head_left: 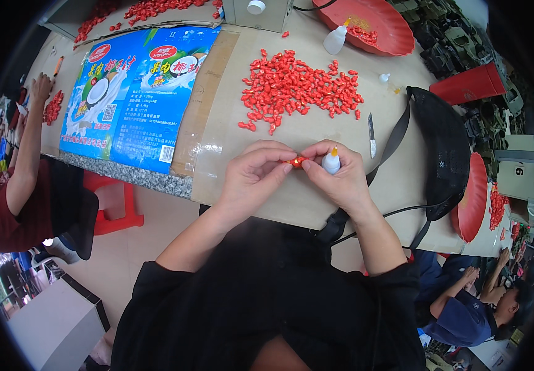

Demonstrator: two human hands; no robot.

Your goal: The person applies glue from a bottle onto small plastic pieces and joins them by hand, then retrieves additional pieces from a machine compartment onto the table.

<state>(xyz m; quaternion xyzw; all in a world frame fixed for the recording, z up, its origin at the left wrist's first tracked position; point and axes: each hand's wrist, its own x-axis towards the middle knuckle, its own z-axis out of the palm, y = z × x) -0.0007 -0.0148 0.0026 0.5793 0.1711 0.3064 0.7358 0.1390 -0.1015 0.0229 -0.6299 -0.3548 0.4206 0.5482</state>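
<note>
Over the near edge of the table, my left hand [256,171] pinches a small glossy red piece [296,162] with a yellowish spot between thumb and fingertips. My right hand [341,176] meets it from the other side, its thumb and forefinger on the same piece. Tucked in that right hand is a white squeeze bottle [331,162] with a yellow nozzle pointing up. Beyond both hands lies a loose heap of similar red pieces [301,86]. A slim knife-like blade [371,135] rests to the right of the heap.
A black waist bag [449,151] with straps lies at right. Another squeeze bottle [335,40] stands by a red scalloped tray [397,43]. Left is a blue printed cardboard sheet [131,93]. A red canister [468,85] stands far right. Other people sit at left and lower right.
</note>
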